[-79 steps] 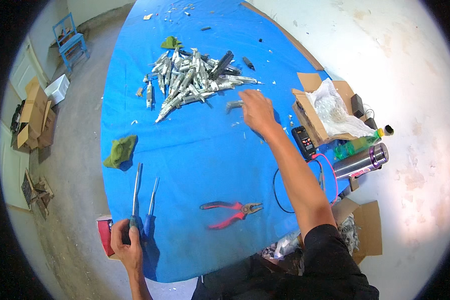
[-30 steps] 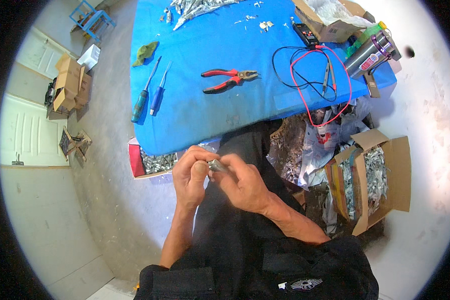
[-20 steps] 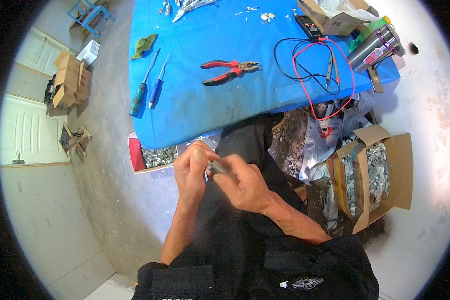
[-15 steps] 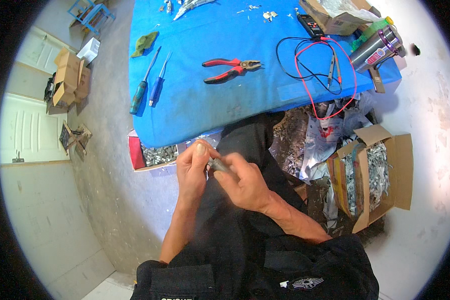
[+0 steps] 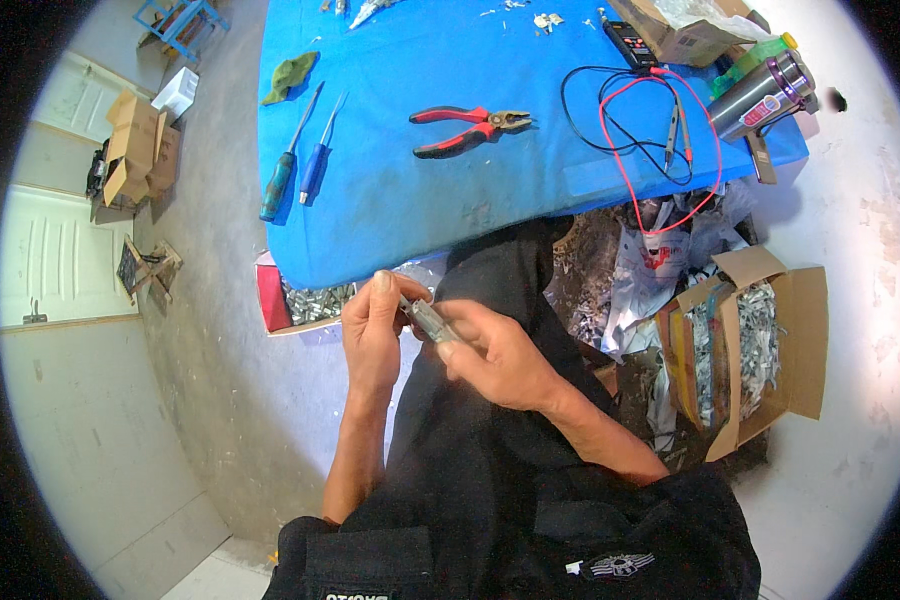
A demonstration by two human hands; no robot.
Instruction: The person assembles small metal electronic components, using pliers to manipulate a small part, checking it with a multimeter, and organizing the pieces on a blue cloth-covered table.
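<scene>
Over my lap, just off the table's near edge, both hands meet at a small grey, partly see-through cylindrical piece (image 5: 430, 322). My right hand (image 5: 502, 355) grips it between thumb and fingers, its body slanting up toward the left. At its upper end my left hand (image 5: 372, 335) is closed, thumb pressed on bent fingers. A small dark bit shows at those fingertips, too hidden to name. Pliers with red and black handles (image 5: 465, 132) lie with jaws apart on the blue-covered table (image 5: 390, 215). Left of them lie a green-handled screwdriver (image 5: 282, 180) and a blue-handled screwdriver (image 5: 315, 170).
A multimeter (image 5: 628, 45) with red and black leads and a steel flask (image 5: 765, 95) occupy the table's right. A green cloth (image 5: 290, 78) lies at its left. Below stand a carton of metal scraps (image 5: 805, 340) on the right and a box of small metal parts (image 5: 273, 297).
My hands have drawn slightly apart, and more of the grey piece shows between them. The view has shifted a little; the tools on the table lie as before.
</scene>
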